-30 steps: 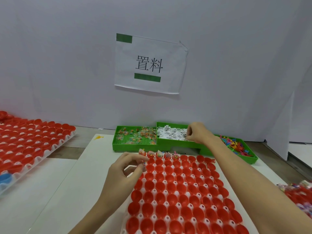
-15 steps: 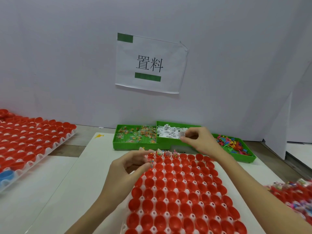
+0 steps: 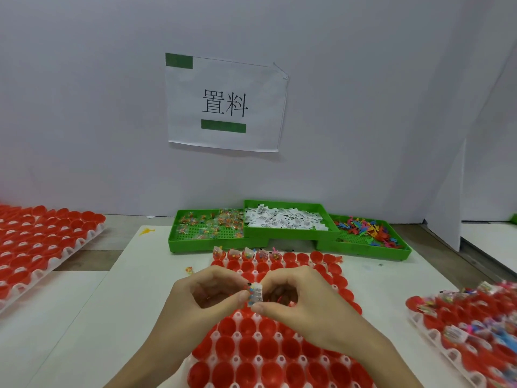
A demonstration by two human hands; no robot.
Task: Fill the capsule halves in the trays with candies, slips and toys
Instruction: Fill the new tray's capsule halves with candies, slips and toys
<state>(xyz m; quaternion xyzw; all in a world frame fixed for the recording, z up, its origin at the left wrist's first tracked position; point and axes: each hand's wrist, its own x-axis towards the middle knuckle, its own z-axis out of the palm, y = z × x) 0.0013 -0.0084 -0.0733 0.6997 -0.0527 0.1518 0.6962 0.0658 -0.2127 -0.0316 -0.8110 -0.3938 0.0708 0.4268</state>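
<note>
Backdrop: white wall panels behind a white tabletop [image 3: 92, 309]; a paper sign [image 3: 225, 102] with two black characters and green bars hangs on the wall.
Supply bins: three green bins at the far edge of the tabletop. Left bin [image 3: 205, 232] holds wrapped candies; middle bin [image 3: 285, 219], set higher, holds white printed slips; right bin [image 3: 366, 233] holds small coloured toys.
Centre tray: white tray of red capsule halves [image 3: 268, 348] lies in front of the person, below the hands. Five halves in its far row [image 3: 246, 254] already carry filling; the others in view look bare.
Left hand [image 3: 207, 301]: thumb and forefinger pinch the candy packet and slip [image 3: 256, 294] from the left.
Right hand [image 3: 302, 301]: thumb and forefinger pinch the same small bundle from the right, above the tray.
Stray piece: one small candy [image 3: 189, 270] lies on the tabletop just left of the tray.
Side trays: a tray of red halves at far left [image 3: 42, 245]; a tray of filled halves at right [image 3: 470, 317], blurred.
</note>
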